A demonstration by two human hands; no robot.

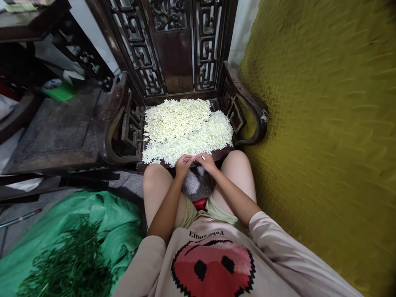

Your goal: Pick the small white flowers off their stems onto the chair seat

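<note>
My left hand (185, 166) and my right hand (206, 162) meet fingertip to fingertip over the front edge of a dark wooden chair seat, between my knees. Both are closed in a pinch. A small pale piece, seemingly a flower (203, 157), shows at the fingers of my right hand. What lies between the left fingertips is too small to make out. Just beyond the hands, a thick layer of small white and cream flowers (185, 123) covers the seat. The nearer and right part of the layer looks whiter, the back part yellower.
Curved armrests (259, 113) and a carved lattice back (177, 62) frame the seat. A yellow textured mat (324, 123) stands at my right. To the left are another wooden seat (62, 128) with a green tape roll (60, 91), and a green sack (114, 210) bearing leafy stems (71, 264).
</note>
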